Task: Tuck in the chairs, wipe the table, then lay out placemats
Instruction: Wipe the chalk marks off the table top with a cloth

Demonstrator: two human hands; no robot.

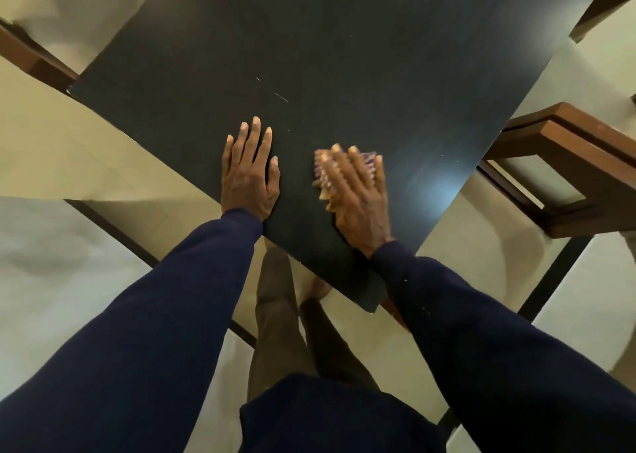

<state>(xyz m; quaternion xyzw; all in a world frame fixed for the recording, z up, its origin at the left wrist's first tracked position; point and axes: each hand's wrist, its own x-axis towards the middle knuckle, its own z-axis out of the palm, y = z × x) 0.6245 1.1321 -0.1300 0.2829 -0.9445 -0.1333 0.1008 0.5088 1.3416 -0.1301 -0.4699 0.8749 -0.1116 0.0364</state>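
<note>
Table [344, 57] dark, viewed from above at its near corner; left hand [249, 177] lies flat on it, fingers straight and slightly apart, holding nothing. Right hand [358, 198] just beside it presses a blurred, pale patterned cloth [321, 174] onto the top, fingers straight and a little spread. Wooden chair [568, 149] stands close at the table's right edge, second chair [31, 57] at the far left edge, part of a third chair [605, 2] at top right.

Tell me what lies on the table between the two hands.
Only bare dark table lies between the left hand and the cloth sticking out from under the right hand, as the head view shows.
</note>
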